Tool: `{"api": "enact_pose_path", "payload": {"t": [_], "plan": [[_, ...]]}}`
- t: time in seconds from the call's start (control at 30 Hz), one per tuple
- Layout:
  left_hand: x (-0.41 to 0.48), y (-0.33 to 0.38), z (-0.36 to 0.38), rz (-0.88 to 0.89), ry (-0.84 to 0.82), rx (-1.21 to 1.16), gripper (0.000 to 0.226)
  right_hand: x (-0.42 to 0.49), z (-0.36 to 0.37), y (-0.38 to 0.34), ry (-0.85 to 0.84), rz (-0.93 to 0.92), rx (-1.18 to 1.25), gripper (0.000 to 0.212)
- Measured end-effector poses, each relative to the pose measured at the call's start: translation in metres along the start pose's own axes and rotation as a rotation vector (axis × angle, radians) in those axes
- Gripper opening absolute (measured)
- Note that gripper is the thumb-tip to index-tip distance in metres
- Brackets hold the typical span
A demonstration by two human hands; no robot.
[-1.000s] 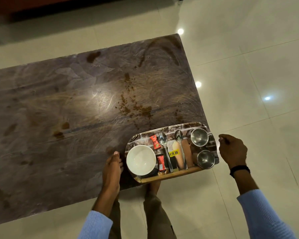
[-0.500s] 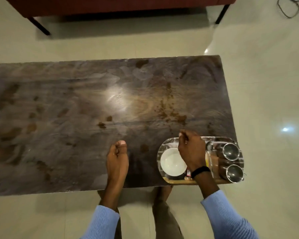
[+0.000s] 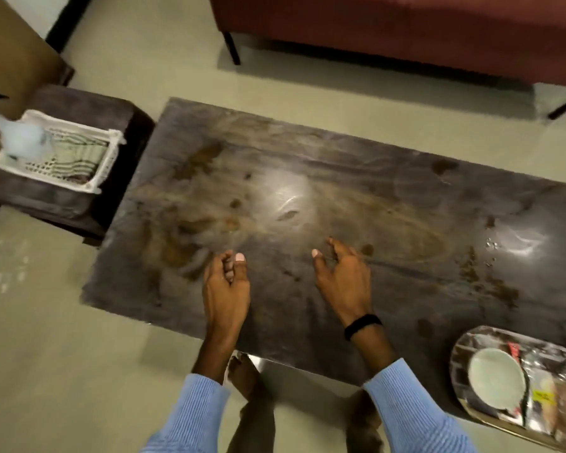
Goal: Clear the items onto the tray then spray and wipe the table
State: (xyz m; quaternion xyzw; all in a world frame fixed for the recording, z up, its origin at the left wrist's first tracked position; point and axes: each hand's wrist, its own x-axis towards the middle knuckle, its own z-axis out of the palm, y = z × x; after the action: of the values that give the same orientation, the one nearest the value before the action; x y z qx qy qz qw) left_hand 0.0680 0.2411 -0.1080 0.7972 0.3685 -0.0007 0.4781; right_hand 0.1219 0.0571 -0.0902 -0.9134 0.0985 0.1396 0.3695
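left hand (image 3: 226, 289): over the near part of the table (image 3: 356, 178), fingers (image 3: 230, 268) loosely curled in beside the thumb, holding nothing; I cannot tell whether it touches the top.
right hand (image 3: 343, 279): just beside the left one, fingers spread and a little bent, empty; a black band (image 3: 361, 325) circles the wrist.
tray (image 3: 458, 349): at the table's near right corner, partly cut off by the edge of view; a white bowl (image 3: 495, 377) and some small packets lie in it, the rest too blurred to name.
table top: dark and glossy, with lamp glare in the middle.
stains (image 3: 490, 282): brown smears and specks, thick toward the right end, more at the left end.
side table (image 3: 62, 204): dark, just beyond the left end.
basket (image 3: 110, 158): white, on the side table, a striped cloth (image 3: 79, 155) inside.
sofa (image 3: 406, 34): red, across the floor on the far side.
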Motion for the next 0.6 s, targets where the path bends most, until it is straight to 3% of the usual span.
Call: {"api": "enact_pose_path", "payload": {"t": [0.33, 0.6], "plan": [[0.133, -0.02, -0.167, -0.053, 0.208, -0.041, 0.043, 0.01, 0.123, -0.174, -0.126, -0.111, -0.014, 0.06], [0.219, -0.023, -0.237, -0.078, 0.332, -0.095, 0.041, 0.044, 0.208, -0.277, -0.266, -0.237, -0.063, 0.051]]}}
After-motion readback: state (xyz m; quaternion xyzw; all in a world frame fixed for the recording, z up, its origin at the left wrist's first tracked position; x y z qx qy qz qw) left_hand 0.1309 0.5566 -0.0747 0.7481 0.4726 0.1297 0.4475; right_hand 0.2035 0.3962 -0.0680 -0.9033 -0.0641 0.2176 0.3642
